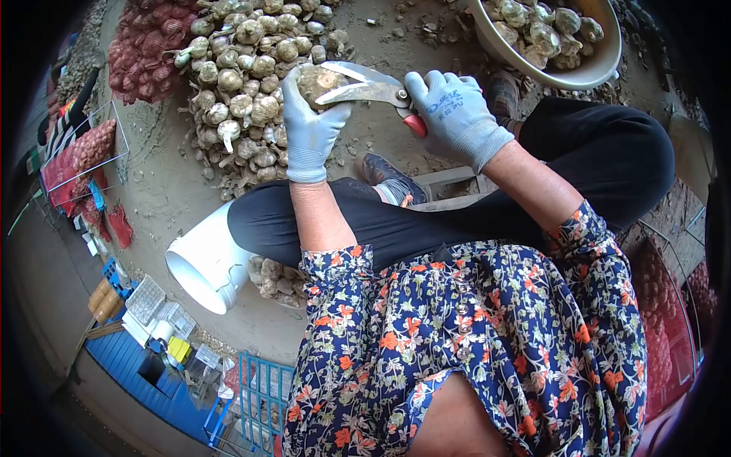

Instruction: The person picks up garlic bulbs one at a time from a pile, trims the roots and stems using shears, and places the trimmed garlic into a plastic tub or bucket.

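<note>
Gloved in pale grey, my left hand (312,126) grips a garlic bulb (316,85), its cut face turned toward the blades. My right hand (454,114), in a matching glove with blue print, is closed around pruning shears (369,91) with red handles. Their two blades are spread and the tips reach the bulb on both sides of its light centre. Just beyond my left hand lies a big heap of garlic bulbs (247,84) on the ground.
A cream basin (605,72) holding garlic stands at the upper right. Red mesh sacks (152,46) are at the upper left. A white bucket (199,255) lies tipped beside my knee, with more garlic (274,280) near it. A teal metal rack (263,392) is lower left.
</note>
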Demonstrator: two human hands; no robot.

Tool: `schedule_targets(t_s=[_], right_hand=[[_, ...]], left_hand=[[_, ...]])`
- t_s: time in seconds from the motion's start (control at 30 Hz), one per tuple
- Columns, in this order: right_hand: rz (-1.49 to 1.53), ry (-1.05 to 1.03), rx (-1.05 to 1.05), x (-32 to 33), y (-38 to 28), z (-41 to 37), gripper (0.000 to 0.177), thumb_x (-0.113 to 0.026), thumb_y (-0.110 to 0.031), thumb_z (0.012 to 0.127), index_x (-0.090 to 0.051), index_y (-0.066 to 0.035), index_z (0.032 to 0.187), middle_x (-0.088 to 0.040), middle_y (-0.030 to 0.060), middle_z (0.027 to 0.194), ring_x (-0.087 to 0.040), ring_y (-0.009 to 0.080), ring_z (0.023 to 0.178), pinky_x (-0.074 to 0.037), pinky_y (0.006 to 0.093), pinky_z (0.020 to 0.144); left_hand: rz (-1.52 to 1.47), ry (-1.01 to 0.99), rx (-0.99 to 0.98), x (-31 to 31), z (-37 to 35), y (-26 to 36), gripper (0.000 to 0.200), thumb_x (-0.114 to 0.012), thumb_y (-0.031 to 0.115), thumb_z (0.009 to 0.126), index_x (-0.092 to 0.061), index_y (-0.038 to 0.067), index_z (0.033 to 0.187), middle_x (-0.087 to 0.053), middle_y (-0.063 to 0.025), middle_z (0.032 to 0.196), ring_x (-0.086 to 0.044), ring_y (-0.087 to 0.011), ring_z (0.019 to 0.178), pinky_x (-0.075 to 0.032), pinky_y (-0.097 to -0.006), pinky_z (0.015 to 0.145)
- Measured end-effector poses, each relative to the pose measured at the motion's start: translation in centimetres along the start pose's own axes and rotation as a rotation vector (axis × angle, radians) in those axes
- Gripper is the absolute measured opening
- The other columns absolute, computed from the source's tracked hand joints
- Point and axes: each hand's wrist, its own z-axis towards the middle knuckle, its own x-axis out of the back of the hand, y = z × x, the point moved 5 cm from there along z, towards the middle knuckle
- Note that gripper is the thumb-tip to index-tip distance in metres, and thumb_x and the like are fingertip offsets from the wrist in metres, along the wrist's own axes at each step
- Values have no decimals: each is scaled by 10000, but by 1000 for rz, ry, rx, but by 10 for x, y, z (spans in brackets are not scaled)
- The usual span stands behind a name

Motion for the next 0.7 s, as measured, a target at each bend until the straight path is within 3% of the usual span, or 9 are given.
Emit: schedule_targets(t_s=[0.27,0.4,0.57,0.7], right_hand=[[-42,-189,-27,-13,4,2,449,-583,-384,875,-474,-25,1123,-594,161,964,-630,284,870,-454,454,741],[-46,-153,-11,-14,4,-2,444,-573,-386,885,-481,-16,1112,-602,161,955,-634,285,869,-458,453,744],[19,-268,-28,-33,5,-2,387,-528,-365,918,-497,-14,1079,-622,173,948,-657,322,844,-479,453,736],[105,-292,-57,-49,12,-2,383,-509,-365,928,-501,-1,1045,-643,203,938,-665,357,834,-496,462,738]], left_hand=[[17,-70,25,-9,4,-15,707,-797,30,619,-423,-10,1218,-584,-108,1074,-604,-172,954,-519,-299,838],[-58,-123,68,-9,6,-26,680,-795,33,620,-447,-10,1203,-611,-111,1059,-623,-173,944,-527,-299,824],[39,-226,14,-11,8,-26,632,-791,69,637,-482,-12,1183,-644,-98,1005,-638,-162,917,-529,-294,812],[-131,-276,205,-16,6,-31,600,-797,88,651,-506,0,1169,-645,-71,985,-631,-138,871,-517,-271,799]])
